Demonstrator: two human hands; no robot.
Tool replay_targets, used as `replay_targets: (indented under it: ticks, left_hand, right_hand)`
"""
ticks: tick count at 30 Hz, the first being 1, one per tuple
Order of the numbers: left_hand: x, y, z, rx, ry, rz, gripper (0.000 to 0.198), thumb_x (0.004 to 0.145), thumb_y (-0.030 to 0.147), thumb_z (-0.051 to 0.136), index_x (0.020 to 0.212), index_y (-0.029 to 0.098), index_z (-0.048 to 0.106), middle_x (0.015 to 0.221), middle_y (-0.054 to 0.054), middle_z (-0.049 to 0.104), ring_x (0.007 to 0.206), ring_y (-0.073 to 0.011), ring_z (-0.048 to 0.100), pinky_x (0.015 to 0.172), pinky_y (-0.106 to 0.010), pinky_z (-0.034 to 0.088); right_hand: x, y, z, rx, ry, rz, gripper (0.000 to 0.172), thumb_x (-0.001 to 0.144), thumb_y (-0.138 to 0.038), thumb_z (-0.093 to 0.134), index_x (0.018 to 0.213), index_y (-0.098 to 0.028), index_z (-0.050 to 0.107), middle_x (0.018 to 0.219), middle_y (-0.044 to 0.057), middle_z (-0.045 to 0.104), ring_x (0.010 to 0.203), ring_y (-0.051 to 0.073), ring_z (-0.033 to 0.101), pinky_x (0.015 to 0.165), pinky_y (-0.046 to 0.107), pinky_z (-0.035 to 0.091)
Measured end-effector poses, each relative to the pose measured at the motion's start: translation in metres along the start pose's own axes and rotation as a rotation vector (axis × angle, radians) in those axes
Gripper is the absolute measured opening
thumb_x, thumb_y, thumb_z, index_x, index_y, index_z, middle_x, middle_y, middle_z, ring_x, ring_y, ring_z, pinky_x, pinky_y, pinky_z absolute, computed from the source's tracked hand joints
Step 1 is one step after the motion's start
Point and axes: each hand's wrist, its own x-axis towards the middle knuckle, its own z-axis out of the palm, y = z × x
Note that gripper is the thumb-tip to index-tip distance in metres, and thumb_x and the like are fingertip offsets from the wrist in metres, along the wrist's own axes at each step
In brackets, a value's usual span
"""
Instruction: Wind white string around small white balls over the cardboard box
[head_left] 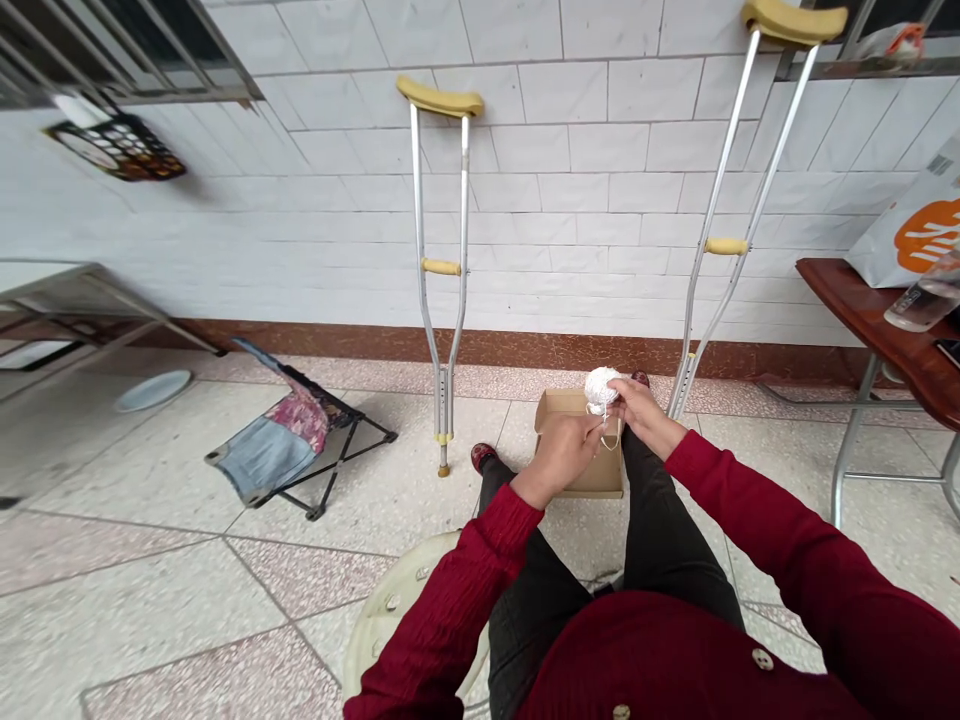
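A ball of white yarn (601,388) is held over an open cardboard box (592,478) on the floor between my feet. My right hand (639,408) grips the ball from its right side, fingers closed round its edge. Just below and to the left, my left hand (568,450) is closed, its fingertips pinched on the loose yarn near the ball. A thin strand hangs in a loop under the two hands, above the box.
Two crutches (442,268) (724,246) lean against the tiled wall. A folding stool (274,450) stands at left, a pale round stool (390,600) beside my left leg. At right, a brown table (862,300) holds a bag (911,225) and plastic cup (924,300).
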Motion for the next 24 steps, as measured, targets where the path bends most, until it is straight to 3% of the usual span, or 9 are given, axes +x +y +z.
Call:
replay_targets:
  ticks: [5, 9, 12, 16, 20, 24]
  left_hand:
    - [-0.027, -0.011, 0.018, -0.358, -0.077, -0.073, 0.044, 0.093, 0.041, 0.041, 0.067, 0.016, 0.065, 0.063, 0.0, 0.061, 0.059, -0.0127, 0.051, 0.06, -0.023, 0.036]
    - [-0.029, -0.029, 0.023, -0.37, -0.06, -0.088, 0.04, 0.092, 0.039, 0.042, 0.073, 0.015, 0.068, 0.067, -0.001, 0.062, 0.063, -0.0134, 0.053, 0.063, -0.023, 0.039]
    - [-0.021, -0.043, 0.023, -0.297, -0.038, -0.043, 0.03, 0.089, 0.028, 0.044, 0.079, 0.015, 0.07, 0.075, -0.003, 0.067, 0.073, -0.0175, 0.059, 0.07, -0.026, 0.042]
    - [-0.018, -0.044, 0.03, -0.173, -0.086, 0.097, 0.024, 0.087, 0.02, 0.047, 0.08, 0.017, 0.069, 0.077, -0.005, 0.068, 0.077, -0.0198, 0.06, 0.074, -0.027, 0.042]
    - [-0.035, -0.032, 0.049, -0.253, -0.176, 0.122, 0.032, 0.094, 0.027, 0.04, 0.079, 0.017, 0.067, 0.079, -0.004, 0.067, 0.072, -0.0167, 0.059, 0.07, -0.025, 0.041]
    - [-0.053, -0.039, 0.062, -0.249, -0.184, 0.06, 0.036, 0.096, 0.031, 0.039, 0.076, 0.017, 0.065, 0.08, -0.004, 0.068, 0.072, -0.0157, 0.059, 0.07, -0.024, 0.041]
  right_hand:
    - [-0.034, -0.031, 0.016, 0.154, -0.269, 0.065, 0.022, 0.072, -0.034, 0.063, 0.086, -0.018, 0.06, 0.066, 0.0, 0.063, 0.05, 0.01, 0.052, 0.04, 0.018, 0.037]
    - [-0.074, -0.032, 0.007, 0.053, -0.345, 0.041, 0.019, 0.069, -0.026, 0.065, 0.085, -0.019, 0.06, 0.065, -0.002, 0.061, 0.05, 0.009, 0.048, 0.039, 0.017, 0.032]
    - [-0.092, -0.019, -0.007, -0.032, -0.364, 0.133, 0.023, 0.066, -0.022, 0.067, 0.088, -0.018, 0.061, 0.062, -0.003, 0.058, 0.048, 0.008, 0.046, 0.038, 0.017, 0.028]
    - [-0.093, -0.021, -0.017, 0.054, -0.304, 0.241, 0.02, 0.071, -0.029, 0.062, 0.088, -0.019, 0.061, 0.059, -0.003, 0.057, 0.044, 0.008, 0.043, 0.035, 0.017, 0.025]
    - [-0.079, -0.055, -0.014, 0.207, -0.249, 0.087, 0.015, 0.073, -0.028, 0.06, 0.087, -0.02, 0.059, 0.065, -0.003, 0.059, 0.044, 0.007, 0.042, 0.033, 0.017, 0.022]
    - [-0.071, -0.082, -0.008, 0.225, -0.277, -0.008, 0.014, 0.074, -0.025, 0.061, 0.087, -0.021, 0.058, 0.066, -0.004, 0.059, 0.046, 0.007, 0.043, 0.034, 0.016, 0.026]
